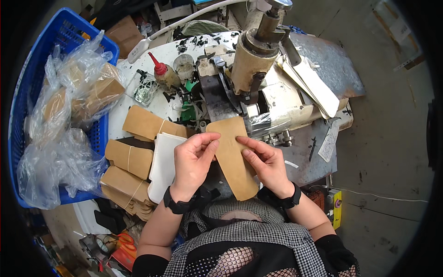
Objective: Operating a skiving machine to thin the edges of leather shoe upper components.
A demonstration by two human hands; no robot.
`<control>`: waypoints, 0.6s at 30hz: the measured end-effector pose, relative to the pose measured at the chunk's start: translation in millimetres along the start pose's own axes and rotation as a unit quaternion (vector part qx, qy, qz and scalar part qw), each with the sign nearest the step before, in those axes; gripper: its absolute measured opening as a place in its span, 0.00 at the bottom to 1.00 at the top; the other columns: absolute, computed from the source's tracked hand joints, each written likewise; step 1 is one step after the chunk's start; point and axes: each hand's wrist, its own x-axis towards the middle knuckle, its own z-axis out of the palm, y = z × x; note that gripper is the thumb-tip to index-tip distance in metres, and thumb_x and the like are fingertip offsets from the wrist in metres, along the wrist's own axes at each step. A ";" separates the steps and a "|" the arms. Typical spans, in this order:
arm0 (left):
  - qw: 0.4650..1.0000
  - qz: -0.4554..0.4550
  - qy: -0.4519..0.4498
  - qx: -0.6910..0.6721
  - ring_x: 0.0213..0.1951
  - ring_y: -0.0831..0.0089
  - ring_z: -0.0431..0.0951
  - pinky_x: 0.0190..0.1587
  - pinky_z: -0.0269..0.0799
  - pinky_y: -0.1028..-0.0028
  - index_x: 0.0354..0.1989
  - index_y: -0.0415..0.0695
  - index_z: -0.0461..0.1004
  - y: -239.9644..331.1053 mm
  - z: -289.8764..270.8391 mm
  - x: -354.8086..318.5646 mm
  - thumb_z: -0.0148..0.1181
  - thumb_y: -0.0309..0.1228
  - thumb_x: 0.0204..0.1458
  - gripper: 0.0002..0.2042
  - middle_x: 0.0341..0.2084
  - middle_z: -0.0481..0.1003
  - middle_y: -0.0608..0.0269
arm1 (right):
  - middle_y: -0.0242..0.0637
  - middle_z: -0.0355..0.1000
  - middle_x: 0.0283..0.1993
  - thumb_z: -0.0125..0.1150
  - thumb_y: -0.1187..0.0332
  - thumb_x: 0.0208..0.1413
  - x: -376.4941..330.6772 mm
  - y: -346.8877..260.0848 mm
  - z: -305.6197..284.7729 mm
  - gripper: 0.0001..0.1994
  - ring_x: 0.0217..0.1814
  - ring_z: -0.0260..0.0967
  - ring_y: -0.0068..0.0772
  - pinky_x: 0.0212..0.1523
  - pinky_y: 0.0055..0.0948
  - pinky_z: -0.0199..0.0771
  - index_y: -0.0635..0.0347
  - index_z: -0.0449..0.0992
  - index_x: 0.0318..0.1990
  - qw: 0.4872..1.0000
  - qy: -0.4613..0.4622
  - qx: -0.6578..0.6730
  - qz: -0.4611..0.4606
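Observation:
A flat tan leather-like piece (234, 159) with rounded corners is held up in front of my body, before the machine. My left hand (193, 157) pinches its left edge near the upper end, thumb and fingers closed together. Along the right edge, my right hand (267, 165) grips the same piece between thumb and fingers. The far end of the piece reaches close to the cream-coloured machine (251, 60), and its near end hangs above my lap. Beside my left hand lies a stack of white sheets (161, 161).
Banded bundles of tan pieces (129, 158) lie left of the white sheets. A blue crate (105, 131) holding plastic-wrapped pieces stands at far left. Behind are a red-tipped bottle (162, 71), a clear cup (184, 64) and black scraps. White strips (314, 90) rest on the machine's right side.

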 end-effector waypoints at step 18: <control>0.999 -0.013 -0.036 0.011 0.29 0.83 0.76 0.31 0.71 0.83 0.41 0.33 0.74 1.7 1.5 8.2 0.56 0.21 0.55 0.07 0.29 0.77 0.64 | 0.29 0.75 0.37 0.53 0.75 0.60 10.3 -13.1 -22.6 0.12 0.38 0.69 0.13 0.40 0.16 0.70 0.66 0.72 0.51 1.000 -0.017 0.008 -0.003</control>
